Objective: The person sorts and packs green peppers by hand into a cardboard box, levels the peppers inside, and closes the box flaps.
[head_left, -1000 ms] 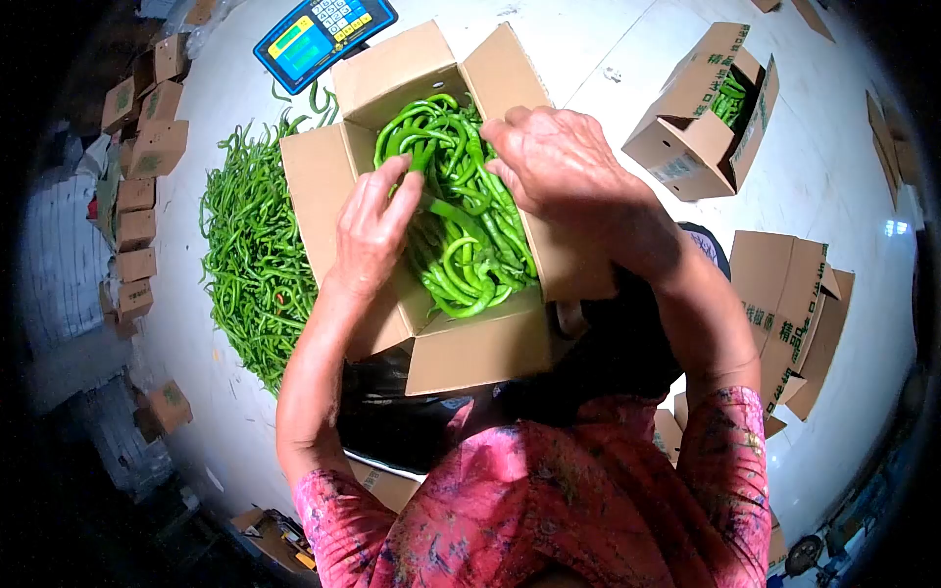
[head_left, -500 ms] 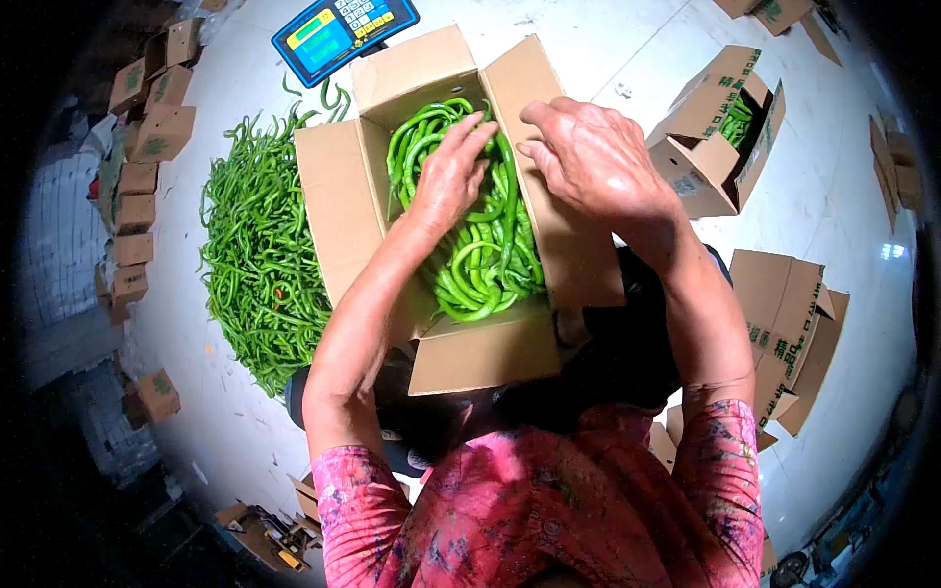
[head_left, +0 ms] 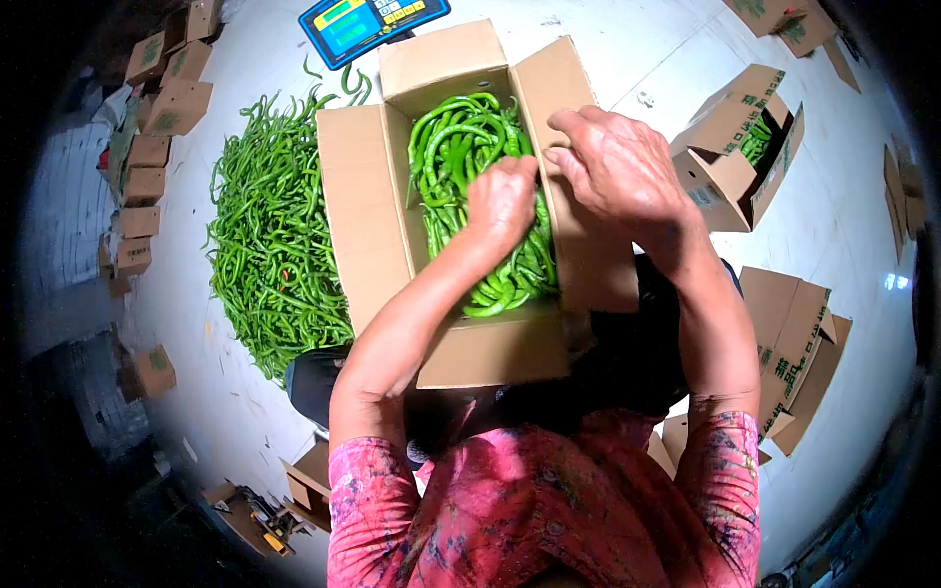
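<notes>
An open cardboard box (head_left: 368, 220) stands before me with its flaps spread, holding long green peppers (head_left: 456, 147). Inside it, my left hand (head_left: 503, 201) is over the peppers near the right wall, its fingers curled together; what they grip, if anything, is hidden. My right hand (head_left: 622, 167) is above the box's right flap, fingers bent with a gap between thumb and forefinger, and nothing shows in it. Left of the box lies a large heap of green peppers (head_left: 270, 235) on the floor.
A blue scale display (head_left: 368, 24) is beyond the box. Another box (head_left: 720, 162) with green peppers stands at the right, and flattened cardboard (head_left: 784, 338) lies nearer. Small boxes (head_left: 147, 186) line the left side. Tools (head_left: 270, 519) lie at the lower left.
My left hand has moved right across the peppers, and its fingers have closed. My right hand stays near the right flap. The view has shifted, so the box appears further right.
</notes>
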A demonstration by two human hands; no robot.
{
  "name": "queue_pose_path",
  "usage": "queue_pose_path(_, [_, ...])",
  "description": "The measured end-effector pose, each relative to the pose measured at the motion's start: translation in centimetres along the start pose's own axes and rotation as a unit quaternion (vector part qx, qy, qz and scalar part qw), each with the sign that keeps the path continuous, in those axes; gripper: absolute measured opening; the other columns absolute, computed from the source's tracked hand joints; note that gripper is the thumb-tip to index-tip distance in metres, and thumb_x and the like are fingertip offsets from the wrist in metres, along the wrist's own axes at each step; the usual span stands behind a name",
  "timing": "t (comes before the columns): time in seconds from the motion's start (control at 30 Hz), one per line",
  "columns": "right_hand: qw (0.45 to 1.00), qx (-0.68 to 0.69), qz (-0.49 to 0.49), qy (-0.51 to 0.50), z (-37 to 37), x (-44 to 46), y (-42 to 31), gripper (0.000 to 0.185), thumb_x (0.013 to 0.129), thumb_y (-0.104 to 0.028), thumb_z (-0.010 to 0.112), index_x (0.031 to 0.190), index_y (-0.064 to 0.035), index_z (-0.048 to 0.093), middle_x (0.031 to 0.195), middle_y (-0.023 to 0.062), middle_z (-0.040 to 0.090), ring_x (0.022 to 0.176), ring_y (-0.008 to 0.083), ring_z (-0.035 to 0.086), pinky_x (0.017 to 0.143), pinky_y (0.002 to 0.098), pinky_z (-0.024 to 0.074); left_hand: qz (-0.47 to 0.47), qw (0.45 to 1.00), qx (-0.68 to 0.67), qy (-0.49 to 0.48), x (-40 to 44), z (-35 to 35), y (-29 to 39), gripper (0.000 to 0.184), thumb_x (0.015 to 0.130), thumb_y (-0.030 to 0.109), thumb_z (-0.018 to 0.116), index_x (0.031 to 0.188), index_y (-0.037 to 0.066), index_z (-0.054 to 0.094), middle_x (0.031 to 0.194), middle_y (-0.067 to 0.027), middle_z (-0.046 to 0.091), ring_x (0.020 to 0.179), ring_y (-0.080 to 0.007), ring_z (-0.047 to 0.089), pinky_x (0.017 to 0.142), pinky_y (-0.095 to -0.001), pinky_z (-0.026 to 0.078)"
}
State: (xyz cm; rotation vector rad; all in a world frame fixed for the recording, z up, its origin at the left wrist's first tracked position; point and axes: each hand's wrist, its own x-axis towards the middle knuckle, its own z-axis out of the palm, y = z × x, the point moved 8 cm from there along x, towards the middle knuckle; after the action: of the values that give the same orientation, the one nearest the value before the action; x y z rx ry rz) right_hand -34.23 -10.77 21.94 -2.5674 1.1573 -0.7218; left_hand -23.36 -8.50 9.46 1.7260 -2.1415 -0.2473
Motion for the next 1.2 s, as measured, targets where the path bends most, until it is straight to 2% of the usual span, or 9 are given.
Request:
queue_pose_path(0.23, [1.000,-0.002,-0.027,-0.009,0.8,-0.5,-1.3,0.018,0.084,-0.017,0.060,0.092,-0.0012,0.059,0.082,0.0184,0.062,0.080,0.0368,0.064,0.073,0.0478,0.0508,0.083,0.996,-0.034,0.004,-2.1,-2.7,0.3,0.019,0.076,0.006,0.066,0.095,0.004,0.064,0.086,-0.0171,0.065,0.081,-0.0364,0.062,0.074,-0.0452,0.052])
queue_pose_path(0.33, [0.993,-0.016,-0.004,-0.116,2.9,-0.2,-1.6,0.018,0.083,-0.014,0.060,0.095,-0.0016,0.060,0.088,0.0176,0.063,0.088,0.0346,0.064,0.078,0.0460,0.0500,0.005,0.996,0.037,0.084,-0.9,-6.9,-4.4,0.022,0.081,0.010,0.069,0.102,0.004,0.067,0.091,-0.0180,0.066,0.088,-0.0352,0.062,0.079,-0.0442,0.050])
queue_pose_path(0.43, [0.988,-0.044,-0.088,-0.116,4.0,-1.0,-3.4,0.021,0.079,-0.011,0.059,0.098,-0.0025,0.060,0.091,0.0163,0.062,0.094,0.0326,0.060,0.083,0.0446,0.0478,-0.169,0.985,0.003,-0.032,-0.7,-5.3,-12.4,0.028,0.084,0.017,0.068,0.108,0.003,0.067,0.096,-0.0221,0.066,0.091,-0.0380,0.064,0.081,-0.0452,0.050])
queue_pose_path(0.53, [0.981,-0.020,-0.133,-0.140,6.8,-2.2,-5.4,0.019,0.078,-0.011,0.057,0.094,-0.0028,0.063,0.089,0.0125,0.059,0.095,0.0287,0.056,0.083,0.0421,0.0454,-0.146,0.989,0.016,-0.023,-0.8,-4.0,-12.4,0.034,0.086,0.019,0.067,0.115,0.002,0.064,0.102,-0.0253,0.064,0.097,-0.0400,0.063,0.087,-0.0461,0.049])
queue_pose_path(0.67, [0.980,-0.019,-0.162,-0.111,10.0,-4.0,-6.7,0.018,0.081,-0.015,0.054,0.091,-0.0028,0.064,0.099,0.0148,0.059,0.100,0.0288,0.055,0.084,0.0421,0.0442,-0.126,0.983,-0.003,0.136,0.7,-4.3,-12.9,0.037,0.084,0.019,0.067,0.116,0.001,0.059,0.107,-0.0252,0.060,0.101,-0.0444,0.059,0.085,-0.0491,0.049])
queue_pose_path(0.87, [0.988,-0.042,-0.120,-0.085,13.5,-4.4,-5.7,0.022,0.087,-0.016,0.050,0.099,-0.0038,0.065,0.112,0.0197,0.059,0.108,0.0309,0.054,0.089,0.0456,0.0428,-0.296,0.919,-0.210,-0.152,0.8,-0.3,-17.4,0.033,0.082,0.031,0.071,0.095,0.001,0.068,0.094,-0.0224,0.069,0.094,-0.0380,0.065,0.087,-0.0464,0.049])
queue_pose_path(0.97, [0.992,-0.034,-0.083,-0.091,14.4,-4.2,-4.9,0.022,0.088,-0.016,0.051,0.101,-0.0072,0.065,0.108,0.0180,0.060,0.107,0.0316,0.055,0.090,0.0482,0.0421,-0.216,0.969,-0.047,-0.113,1.2,-1.5,-16.1,0.032,0.083,0.032,0.070,0.092,0.002,0.068,0.091,-0.0220,0.069,0.090,-0.0395,0.066,0.085,-0.0467,0.050])
queue_pose_path(1.07, [0.985,0.009,-0.038,-0.166,13.8,-3.0,-4.7,0.023,0.090,-0.013,0.049,0.104,-0.0086,0.067,0.109,0.0183,0.064,0.104,0.0336,0.061,0.096,0.0507,0.0418,-0.214,0.971,-0.055,-0.091,1.3,-3.3,-15.3,0.026,0.083,0.028,0.067,0.092,0.004,0.069,0.088,-0.0238,0.068,0.090,-0.0399,0.066,0.083,-0.0481,0.050])
queue_pose_path(1.2, [0.974,0.026,0.018,-0.223,13.4,-1.0,-2.6,0.018,0.090,-0.008,0.049,0.100,-0.0080,0.064,0.084,0.0188,0.066,0.084,0.0345,0.066,0.085,0.0498,0.0470,-0.185,0.981,-0.009,0.065,1.7,-7.2,-15.1,0.020,0.082,0.018,0.064,0.095,0.003,0.068,0.082,-0.0232,0.068,0.082,-0.0416,0.065,0.077,-0.0498,0.051])
